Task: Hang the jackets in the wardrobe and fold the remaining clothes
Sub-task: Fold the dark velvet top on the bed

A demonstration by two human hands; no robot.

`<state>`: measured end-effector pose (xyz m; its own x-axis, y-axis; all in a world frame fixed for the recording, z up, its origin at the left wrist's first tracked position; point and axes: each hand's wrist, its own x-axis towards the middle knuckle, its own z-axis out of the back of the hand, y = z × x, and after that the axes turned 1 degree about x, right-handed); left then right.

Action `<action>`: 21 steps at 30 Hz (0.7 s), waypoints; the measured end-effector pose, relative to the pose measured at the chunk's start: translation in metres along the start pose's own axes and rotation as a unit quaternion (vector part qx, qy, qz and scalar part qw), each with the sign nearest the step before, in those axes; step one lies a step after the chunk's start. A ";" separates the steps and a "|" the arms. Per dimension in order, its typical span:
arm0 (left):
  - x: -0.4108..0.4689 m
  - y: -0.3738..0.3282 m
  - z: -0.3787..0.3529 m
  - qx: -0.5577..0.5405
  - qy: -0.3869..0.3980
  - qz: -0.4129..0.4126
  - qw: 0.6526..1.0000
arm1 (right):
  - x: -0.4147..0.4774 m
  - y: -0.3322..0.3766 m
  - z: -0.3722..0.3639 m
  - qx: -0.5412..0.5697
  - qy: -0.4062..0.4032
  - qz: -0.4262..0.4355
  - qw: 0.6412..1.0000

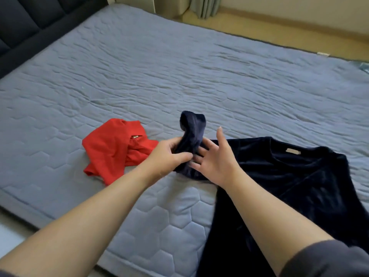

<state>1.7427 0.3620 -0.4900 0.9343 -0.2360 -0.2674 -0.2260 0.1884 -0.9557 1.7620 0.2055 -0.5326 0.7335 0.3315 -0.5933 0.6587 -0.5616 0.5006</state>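
The left hand (169, 155) grasps the navy garment (289, 176) by its raised sleeve (192, 132) near the bed's (179, 66) front edge. The right hand (216, 159), released with fingers spread, touches the sleeve. The red garment (113, 150) lies just beside.

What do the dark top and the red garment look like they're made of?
The dark navy top looks like velvet or velour: a soft sheen shifts along its folds. The red garment seems a matte knit or cotton, with dull, soft creases.
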 end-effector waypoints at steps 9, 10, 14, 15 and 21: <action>-0.029 -0.032 -0.219 0.207 0.235 -0.042 0.949 | -0.166 0.079 0.156 -0.074 -0.116 0.058 0.989; -0.031 -0.030 -0.244 0.228 0.265 -0.037 0.936 | -0.181 0.081 0.178 -0.074 -0.162 0.069 0.982; -0.038 -0.010 -0.317 0.247 0.352 0.035 0.902 | -0.231 0.080 0.263 -0.056 -0.294 0.060 0.952; -0.038 -0.002 -0.327 0.255 0.354 0.050 0.898 | -0.241 0.075 0.284 -0.041 -0.318 0.040 0.946; -0.035 0.062 -0.337 0.356 0.301 0.154 0.871 | -0.277 0.027 0.378 -0.091 -0.391 -0.101 0.910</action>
<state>1.6027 0.0602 -0.5813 0.4969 -0.4866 -0.7185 -0.0114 0.8242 -0.5661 1.5139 -0.1880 -0.5929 0.2984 -0.2668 -0.9164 0.8362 -0.3899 0.3858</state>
